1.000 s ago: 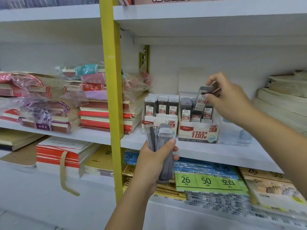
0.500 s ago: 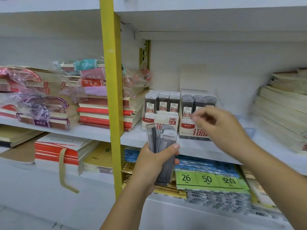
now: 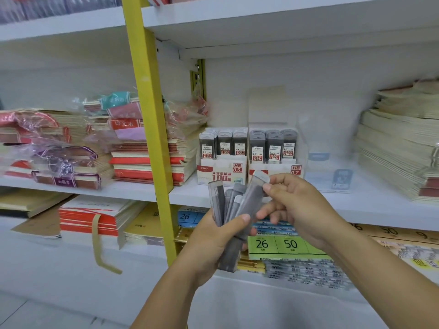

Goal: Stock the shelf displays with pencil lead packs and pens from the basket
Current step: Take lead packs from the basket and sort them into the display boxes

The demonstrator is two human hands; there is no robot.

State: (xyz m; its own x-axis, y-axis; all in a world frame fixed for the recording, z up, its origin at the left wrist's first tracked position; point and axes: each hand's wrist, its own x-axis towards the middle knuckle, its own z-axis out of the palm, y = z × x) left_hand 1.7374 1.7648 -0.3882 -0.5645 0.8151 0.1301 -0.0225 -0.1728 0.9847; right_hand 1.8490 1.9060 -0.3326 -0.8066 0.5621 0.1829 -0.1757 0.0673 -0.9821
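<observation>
Several slim grey translucent plastic pencil lead packs [image 3: 219, 205] stand fanned in the left hand [image 3: 213, 241], which grips their lower halves before the white shelf [image 3: 380, 205]; the right hand [image 3: 297, 207], a second ago up at the red-and-white cardboard HB 0.7 display box [image 3: 275, 170], has come back and pinches the front pack [image 3: 251, 200] near its cap; likely one pack is shelved and the next being drawn; its long axis runs near upright, cap leaning up-right toward that box.

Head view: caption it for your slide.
Left hand grips lead packs; right hand pinches one pack near the 0.7 display box.
</observation>
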